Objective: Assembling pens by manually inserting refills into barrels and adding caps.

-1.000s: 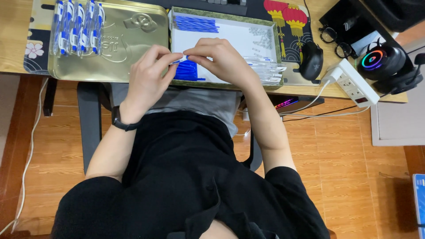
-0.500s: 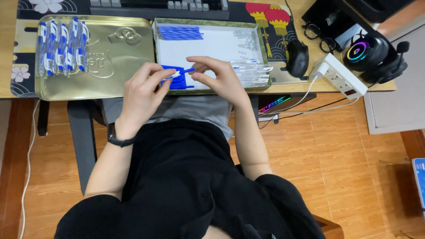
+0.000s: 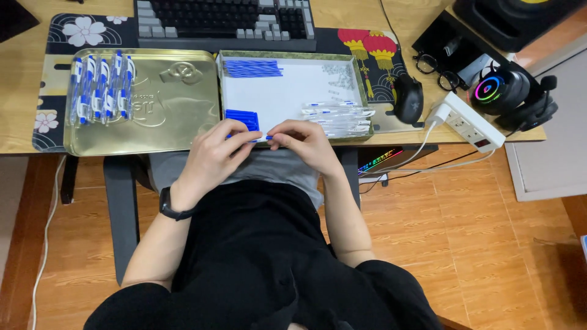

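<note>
Currently logged: my left hand (image 3: 214, 156) and right hand (image 3: 306, 143), fingers of both pinching a small blue-and-clear pen part (image 3: 262, 139) at the worktop's (image 3: 18, 134) near edge, just before the white tray (image 3: 287, 91). Finished pens (image 3: 101, 88) lie on the gold lid (image 3: 165, 116). I judge alignment end-to-end matters; press straight, no twisting.

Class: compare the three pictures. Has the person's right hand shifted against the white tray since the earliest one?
Yes. The right hand has moved down toward the near rim of the white rectangular tray; earlier it lay further up over the tray's middle.
</note>
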